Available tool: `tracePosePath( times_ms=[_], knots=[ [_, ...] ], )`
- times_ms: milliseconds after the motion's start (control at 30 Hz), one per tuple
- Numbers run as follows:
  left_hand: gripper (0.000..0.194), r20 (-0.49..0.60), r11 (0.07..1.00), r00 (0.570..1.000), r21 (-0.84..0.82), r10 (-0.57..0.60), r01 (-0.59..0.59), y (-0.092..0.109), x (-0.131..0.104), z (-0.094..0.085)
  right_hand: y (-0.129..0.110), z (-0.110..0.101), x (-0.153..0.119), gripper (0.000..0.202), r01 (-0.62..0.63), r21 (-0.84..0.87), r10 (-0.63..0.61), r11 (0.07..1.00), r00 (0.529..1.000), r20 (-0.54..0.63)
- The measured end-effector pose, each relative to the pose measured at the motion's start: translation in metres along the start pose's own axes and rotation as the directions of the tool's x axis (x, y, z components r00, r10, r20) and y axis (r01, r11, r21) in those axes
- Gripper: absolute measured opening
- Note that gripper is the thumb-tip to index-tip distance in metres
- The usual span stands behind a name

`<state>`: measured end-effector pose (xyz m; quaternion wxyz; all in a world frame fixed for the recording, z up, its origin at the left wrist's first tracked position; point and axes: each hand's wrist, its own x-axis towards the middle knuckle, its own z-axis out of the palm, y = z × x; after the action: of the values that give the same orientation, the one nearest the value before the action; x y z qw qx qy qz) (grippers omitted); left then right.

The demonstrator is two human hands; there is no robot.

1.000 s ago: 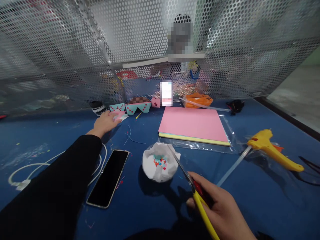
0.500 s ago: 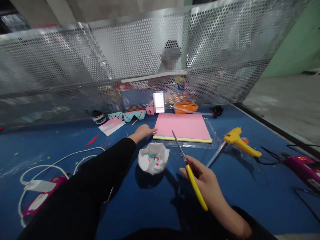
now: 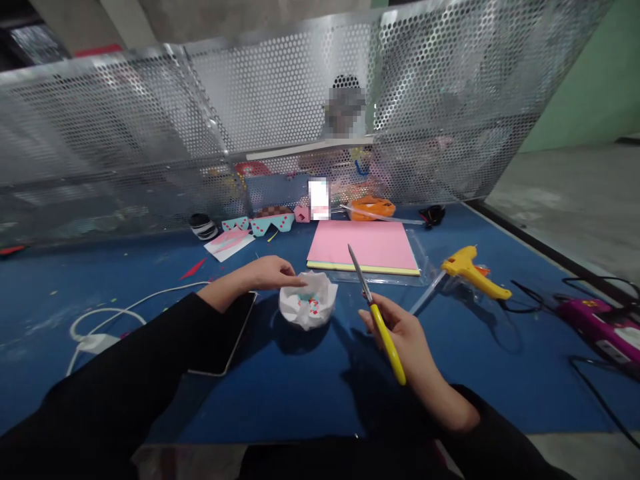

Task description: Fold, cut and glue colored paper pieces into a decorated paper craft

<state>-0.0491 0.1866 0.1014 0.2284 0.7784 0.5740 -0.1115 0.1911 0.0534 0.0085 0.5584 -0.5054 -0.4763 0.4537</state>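
My right hand (image 3: 400, 327) is closed around scissors (image 3: 380, 327) with yellow handles. Their metal blades point away from me, toward the pink sheets. My left hand (image 3: 267, 272) reaches over the left rim of a white crumpled-paper bowl (image 3: 287, 303), fingers stretched to the right. Whether the fingertips touch the rim I cannot tell. Small red, white and light-blue paper bits (image 3: 310, 305) lie inside the bowl. Behind it is a stack of coloured paper (image 3: 363, 245), pink on top with a yellow edge below, on a clear plastic sleeve (image 3: 425, 263).
Right of the paper lies a yellow glue gun (image 3: 470, 270), with a purple power strip (image 3: 600, 327) beyond. A dark flat device (image 3: 225, 353) sits under my left forearm. Light-blue paper shapes (image 3: 273, 225) and an orange bundle (image 3: 371, 209) stand along the perforated metal screen (image 3: 280, 100).
My left hand has moved from the left edge of the pink paper back toward me, to the bowl. The right hand still holds the scissors. The view has shifted slightly.
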Motion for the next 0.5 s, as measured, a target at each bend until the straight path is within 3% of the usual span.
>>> tracePosePath(
  times_ms=[133,267,500],
  knots=[
    [0.030,0.026,0.999,0.999,0.022,-0.026,0.025,-0.001,-0.011,0.018,0.005,0.001,0.001,0.052,0.018,-0.032,-0.018,0.999,1.000,0.010],
    [0.034,-0.099,0.995,0.992,0.057,-0.081,0.087,-0.005,-0.003,0.027,0.011,-0.003,0.003,0.061,0.057,-0.126,-0.057,0.990,0.998,0.006],
    [0.035,-0.249,0.975,0.950,0.064,-0.189,0.211,-0.035,0.015,0.004,0.010,-0.009,-0.001,0.047,0.142,-0.434,-0.140,0.890,0.989,0.037]
  ],
)
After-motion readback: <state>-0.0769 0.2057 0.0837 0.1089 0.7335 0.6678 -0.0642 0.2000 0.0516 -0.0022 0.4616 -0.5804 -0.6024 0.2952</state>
